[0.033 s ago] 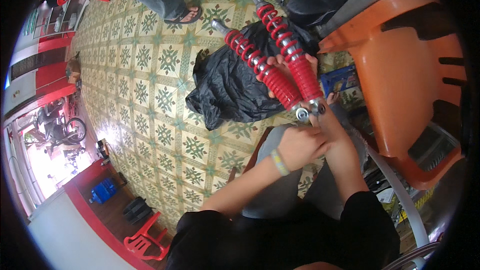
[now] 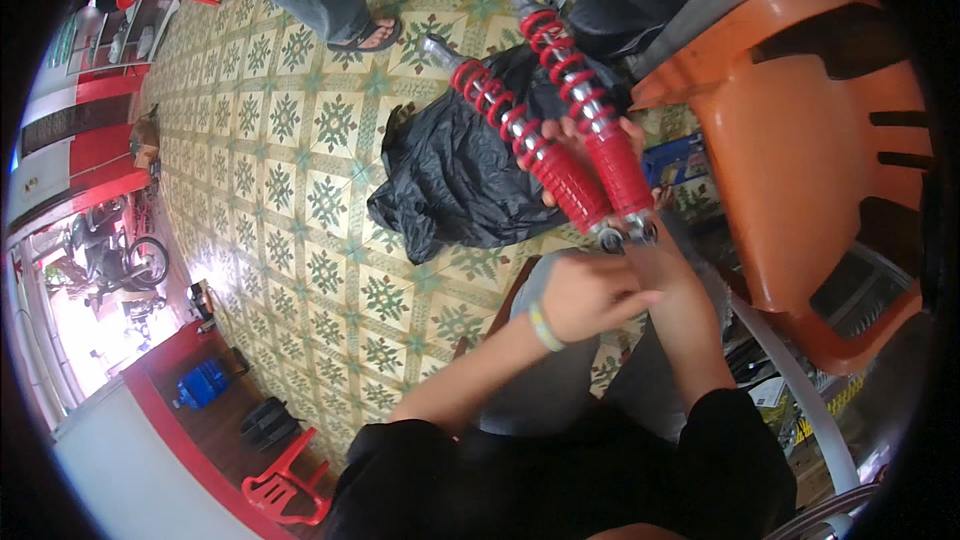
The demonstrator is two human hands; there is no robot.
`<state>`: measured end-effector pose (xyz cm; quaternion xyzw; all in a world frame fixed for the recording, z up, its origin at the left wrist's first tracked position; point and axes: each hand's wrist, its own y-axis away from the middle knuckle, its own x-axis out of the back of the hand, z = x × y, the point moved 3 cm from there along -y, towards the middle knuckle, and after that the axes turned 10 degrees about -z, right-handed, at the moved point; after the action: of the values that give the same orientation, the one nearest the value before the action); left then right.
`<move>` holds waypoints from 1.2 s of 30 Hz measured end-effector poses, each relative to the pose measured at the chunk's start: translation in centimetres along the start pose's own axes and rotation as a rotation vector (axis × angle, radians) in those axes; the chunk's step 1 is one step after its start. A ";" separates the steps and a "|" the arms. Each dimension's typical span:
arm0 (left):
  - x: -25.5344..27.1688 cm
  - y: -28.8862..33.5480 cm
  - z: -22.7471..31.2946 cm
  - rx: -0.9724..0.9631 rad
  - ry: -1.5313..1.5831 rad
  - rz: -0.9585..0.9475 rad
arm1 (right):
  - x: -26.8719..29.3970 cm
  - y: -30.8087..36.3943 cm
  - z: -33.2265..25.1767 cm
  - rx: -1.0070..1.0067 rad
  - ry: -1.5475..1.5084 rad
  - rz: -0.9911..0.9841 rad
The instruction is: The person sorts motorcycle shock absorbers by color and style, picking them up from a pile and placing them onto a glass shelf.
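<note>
Two shock absorbers lie side by side across my right hand [image 2: 568,137], which grips them from below. The left shock absorber [image 2: 530,145] and the right one [image 2: 583,90] both have red coil springs, red ribbed sleeves and metal end eyes. Their far ends point up and away; the near eyes lie over my right wrist. Just below those eyes is my left hand [image 2: 597,295], slightly blurred, with a banded bracelet on its wrist. One digit stretches across toward my right forearm, the other fingers are loosely bent, and nothing shows in them.
A crumpled black plastic sheet [image 2: 450,180] lies on the patterned tile floor [image 2: 280,170] beyond my knees. An orange chair [image 2: 790,150] stands close on the right, beside a blue object [image 2: 680,160]. A person's sandalled foot [image 2: 375,35] is at the far side.
My left hand has drawn slightly left and its fingers have loosened. The near ends of the shock absorbers have shifted a little right and toward me.
</note>
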<state>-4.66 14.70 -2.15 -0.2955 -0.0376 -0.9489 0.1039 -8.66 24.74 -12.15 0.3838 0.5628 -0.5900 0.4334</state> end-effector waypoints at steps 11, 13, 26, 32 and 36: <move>-6.5 -2.8 6.2 -0.188 2.297 -0.334 | -19.7 20.7 9.8 0.458 0.043 0.024; -10.0 -1.7 10.5 -0.004 2.344 -0.399 | -22.7 24.8 11.3 0.554 0.068 0.074; -23.7 4.6 28.9 0.403 2.038 -1.490 | -32.3 39.4 21.4 1.008 0.455 0.087; -28.3 8.1 27.3 0.622 1.967 -1.655 | -32.2 40.2 26.2 1.322 0.243 0.277; -29.4 9.6 24.8 0.749 1.968 -1.438 | -31.5 41.2 27.0 1.360 0.144 0.261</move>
<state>34.80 13.76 1.58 0.6639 -0.3602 -0.5403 -0.3709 41.50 0.69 5.81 0.6729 0.0449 -0.7276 0.1258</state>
